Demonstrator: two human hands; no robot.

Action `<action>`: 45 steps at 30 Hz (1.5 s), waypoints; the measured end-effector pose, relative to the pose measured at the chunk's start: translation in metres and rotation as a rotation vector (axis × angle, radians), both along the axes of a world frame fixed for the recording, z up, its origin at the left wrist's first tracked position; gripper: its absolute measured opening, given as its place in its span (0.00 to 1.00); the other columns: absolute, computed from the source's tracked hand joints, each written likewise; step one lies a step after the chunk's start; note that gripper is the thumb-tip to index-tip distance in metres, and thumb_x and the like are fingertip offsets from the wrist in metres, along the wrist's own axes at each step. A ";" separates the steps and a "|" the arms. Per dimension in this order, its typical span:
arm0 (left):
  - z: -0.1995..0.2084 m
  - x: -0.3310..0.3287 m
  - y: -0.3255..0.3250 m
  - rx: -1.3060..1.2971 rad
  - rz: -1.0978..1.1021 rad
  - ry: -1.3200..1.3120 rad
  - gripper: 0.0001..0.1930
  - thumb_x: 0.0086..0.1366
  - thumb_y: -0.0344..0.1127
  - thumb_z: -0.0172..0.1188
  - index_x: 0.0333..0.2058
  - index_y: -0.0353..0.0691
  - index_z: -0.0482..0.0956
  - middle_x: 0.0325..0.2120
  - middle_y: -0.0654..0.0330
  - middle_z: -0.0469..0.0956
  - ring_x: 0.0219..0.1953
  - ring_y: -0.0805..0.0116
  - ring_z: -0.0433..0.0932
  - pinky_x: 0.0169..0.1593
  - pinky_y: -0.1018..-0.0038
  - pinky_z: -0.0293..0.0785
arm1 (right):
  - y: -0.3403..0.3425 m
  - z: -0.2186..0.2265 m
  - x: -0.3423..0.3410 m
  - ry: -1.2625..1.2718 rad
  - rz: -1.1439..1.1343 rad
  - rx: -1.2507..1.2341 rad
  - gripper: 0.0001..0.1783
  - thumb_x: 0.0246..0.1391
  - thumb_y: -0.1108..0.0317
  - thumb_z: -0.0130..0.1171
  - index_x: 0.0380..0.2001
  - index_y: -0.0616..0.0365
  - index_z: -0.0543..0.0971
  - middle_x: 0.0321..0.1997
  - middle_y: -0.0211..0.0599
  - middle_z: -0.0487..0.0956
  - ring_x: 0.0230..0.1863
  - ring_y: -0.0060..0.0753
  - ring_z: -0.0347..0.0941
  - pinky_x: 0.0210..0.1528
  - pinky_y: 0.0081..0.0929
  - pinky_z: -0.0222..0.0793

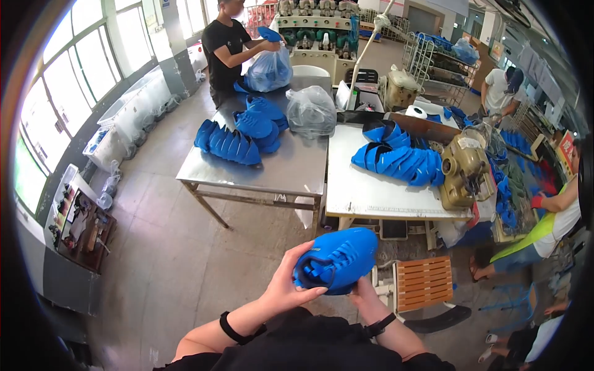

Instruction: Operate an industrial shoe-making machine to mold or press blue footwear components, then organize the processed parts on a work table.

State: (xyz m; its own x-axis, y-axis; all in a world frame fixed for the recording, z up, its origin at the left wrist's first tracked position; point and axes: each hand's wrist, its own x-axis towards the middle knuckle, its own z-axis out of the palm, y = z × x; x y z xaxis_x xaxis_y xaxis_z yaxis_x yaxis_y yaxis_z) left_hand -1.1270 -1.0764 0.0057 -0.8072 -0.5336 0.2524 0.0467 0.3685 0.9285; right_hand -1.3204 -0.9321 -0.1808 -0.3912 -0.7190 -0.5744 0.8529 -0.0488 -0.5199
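Observation:
A blue lace-up shoe upper (346, 256) is held up in front of me, its dark-lined opening turned toward me and its toe pointing to the upper right. My left hand (289, 278) grips it at the heel end, thumb along the lower edge of the opening and fingers behind. My right hand (365, 293) supports it from below on the right; most of its fingers are hidden behind the upper. Beyond it, a row of nested blue uppers (396, 162) lies on the white table, and more blue uppers (232, 143) are stacked on the metal table.
A sewing machine (463, 170) stands on the white table (346, 196). The metal table (291, 170) also bears a clear plastic bag (311, 111). A slatted wooden chair (424, 283) is close on my right. One person (226, 55) handles a blue upper across the metal table; others work at the right.

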 end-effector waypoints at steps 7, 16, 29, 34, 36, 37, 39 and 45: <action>0.023 -0.130 -0.122 0.015 -0.194 0.091 0.47 0.50 0.41 0.74 0.65 0.41 0.57 0.60 0.49 0.60 0.63 0.53 0.62 0.61 0.63 0.66 | -0.092 0.039 -0.109 0.085 -0.264 -0.028 0.22 0.63 0.66 0.53 0.58 0.59 0.68 0.59 0.40 0.74 0.58 0.36 0.71 0.62 0.39 0.68; 0.030 -0.247 -0.203 0.370 -0.362 0.023 0.55 0.47 0.37 0.76 0.69 0.47 0.48 0.65 0.53 0.53 0.65 0.52 0.60 0.56 0.59 0.74 | -0.168 0.079 -0.190 -0.034 -0.413 -0.096 0.25 0.68 0.56 0.44 0.63 0.57 0.65 0.63 0.42 0.70 0.62 0.40 0.69 0.63 0.47 0.67; -0.007 -0.330 -0.269 0.389 -0.055 -0.140 0.48 0.49 0.32 0.71 0.67 0.45 0.53 0.66 0.56 0.56 0.63 0.51 0.63 0.52 0.63 0.75 | -0.186 0.178 -0.475 0.045 -0.634 -0.341 0.20 0.66 0.60 0.49 0.56 0.57 0.71 0.59 0.38 0.75 0.57 0.39 0.73 0.62 0.45 0.68; -0.032 -0.377 -0.267 0.376 0.044 -0.174 0.44 0.52 0.29 0.66 0.67 0.44 0.53 0.66 0.56 0.56 0.63 0.51 0.64 0.50 0.64 0.75 | -0.191 0.204 -0.638 0.189 -0.674 -0.412 0.19 0.65 0.60 0.52 0.56 0.55 0.71 0.59 0.39 0.74 0.58 0.41 0.72 0.62 0.47 0.67; -0.038 -0.396 -0.264 0.363 0.067 -0.151 0.39 0.54 0.29 0.64 0.65 0.43 0.57 0.63 0.56 0.60 0.62 0.50 0.65 0.50 0.61 0.74 | -0.204 0.209 -0.698 0.322 -0.760 -0.401 0.22 0.65 0.58 0.51 0.58 0.56 0.69 0.62 0.40 0.71 0.61 0.44 0.69 0.65 0.54 0.62; -0.048 -0.401 -0.268 0.269 0.077 -0.175 0.39 0.54 0.27 0.62 0.65 0.43 0.57 0.64 0.54 0.59 0.63 0.51 0.63 0.55 0.61 0.71 | -0.205 0.212 -0.725 0.323 -0.771 -0.401 0.22 0.65 0.58 0.51 0.58 0.56 0.69 0.62 0.40 0.71 0.61 0.44 0.69 0.65 0.54 0.62; -0.035 -0.428 -0.260 0.398 0.216 -0.248 0.36 0.55 0.24 0.59 0.63 0.40 0.60 0.62 0.51 0.62 0.63 0.52 0.64 0.59 0.59 0.68 | -0.212 0.210 -0.776 0.379 -0.795 -0.422 0.22 0.64 0.59 0.54 0.57 0.56 0.69 0.62 0.41 0.71 0.60 0.45 0.69 0.65 0.54 0.62; -0.047 -0.465 -0.272 0.376 0.233 -0.452 0.36 0.61 0.25 0.62 0.66 0.38 0.55 0.64 0.53 0.59 0.60 0.57 0.66 0.56 0.65 0.69 | -0.202 0.180 -0.913 0.364 -0.872 -0.300 0.26 0.60 0.58 0.59 0.58 0.57 0.69 0.61 0.42 0.72 0.59 0.45 0.69 0.63 0.53 0.65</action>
State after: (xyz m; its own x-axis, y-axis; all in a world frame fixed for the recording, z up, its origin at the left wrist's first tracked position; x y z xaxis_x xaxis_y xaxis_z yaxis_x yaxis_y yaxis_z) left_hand -1.5921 -1.3484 -0.0416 -0.6424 -0.6939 -0.3253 -0.4221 -0.0339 0.9059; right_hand -2.2333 -1.1346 -0.0006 -0.9691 -0.1916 -0.1551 0.2465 -0.7557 -0.6067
